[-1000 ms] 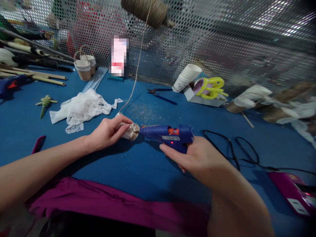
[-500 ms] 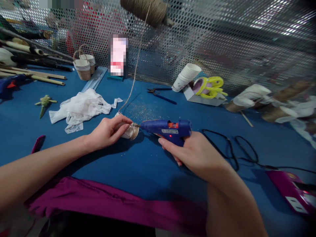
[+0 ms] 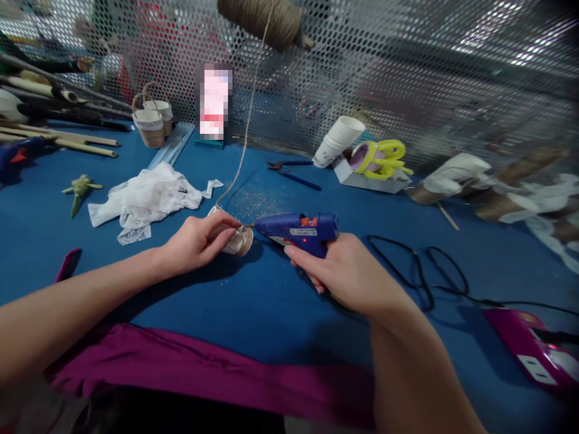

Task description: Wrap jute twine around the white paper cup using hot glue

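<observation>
My left hand [image 3: 199, 244] is closed around a small paper cup [image 3: 236, 244] lying on its side, its rim end wrapped in twine. A strand of twine [image 3: 248, 126] runs from the cup up to a large spool [image 3: 265, 21] at the top of the view. In my right hand [image 3: 337, 271] is a blue glue gun [image 3: 296, 231] with a small red light lit. Its nozzle points left and meets or nearly meets the wrapped end of the cup, close to my left fingertips; whether they touch I cannot tell.
White lace fabric [image 3: 156, 196] lies left of the cup, below two small twine-handled baskets [image 3: 151, 128]. Behind are pliers [image 3: 294, 175], stacked paper cups [image 3: 339, 140] and a box [image 3: 373, 179] with yellow strips. A black cord [image 3: 420, 277] and a purple power strip [image 3: 527, 349] lie at right.
The glue gun, in my right hand, has shifted slightly left and up, with its back end tilted up a little. My left hand stays on the cup. The whole view has drifted slightly.
</observation>
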Demonstrator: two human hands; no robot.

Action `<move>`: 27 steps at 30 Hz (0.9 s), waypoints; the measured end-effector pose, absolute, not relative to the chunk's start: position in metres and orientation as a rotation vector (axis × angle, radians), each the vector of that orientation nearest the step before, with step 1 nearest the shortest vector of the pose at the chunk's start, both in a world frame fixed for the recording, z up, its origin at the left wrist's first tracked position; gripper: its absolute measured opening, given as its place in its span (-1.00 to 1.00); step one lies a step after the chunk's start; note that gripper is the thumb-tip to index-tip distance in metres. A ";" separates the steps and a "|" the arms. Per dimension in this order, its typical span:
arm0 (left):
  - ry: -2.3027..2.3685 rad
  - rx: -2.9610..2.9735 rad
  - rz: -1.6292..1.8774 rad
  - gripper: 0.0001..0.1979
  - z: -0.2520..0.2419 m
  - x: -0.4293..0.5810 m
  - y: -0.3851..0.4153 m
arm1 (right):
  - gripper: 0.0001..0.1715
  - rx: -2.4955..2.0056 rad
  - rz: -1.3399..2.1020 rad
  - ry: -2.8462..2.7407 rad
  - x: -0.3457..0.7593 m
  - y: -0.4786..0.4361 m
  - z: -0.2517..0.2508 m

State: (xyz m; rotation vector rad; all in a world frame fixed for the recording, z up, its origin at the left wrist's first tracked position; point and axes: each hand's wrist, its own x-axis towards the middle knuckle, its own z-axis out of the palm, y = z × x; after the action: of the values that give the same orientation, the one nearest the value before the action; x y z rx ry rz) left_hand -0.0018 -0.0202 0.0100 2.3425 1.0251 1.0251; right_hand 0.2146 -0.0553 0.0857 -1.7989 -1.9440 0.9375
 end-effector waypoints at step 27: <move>1.048 2.236 1.010 -0.75 0.008 -0.002 -0.020 | -0.70 -1.754 0.857 -2.049 0.217 -0.065 0.089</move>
State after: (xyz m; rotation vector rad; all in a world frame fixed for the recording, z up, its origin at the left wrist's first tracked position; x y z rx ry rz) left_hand -0.0021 -0.0201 0.0075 2.2356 1.0481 1.0099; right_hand 0.2166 -0.0652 0.0889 -1.7537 -2.0492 0.8569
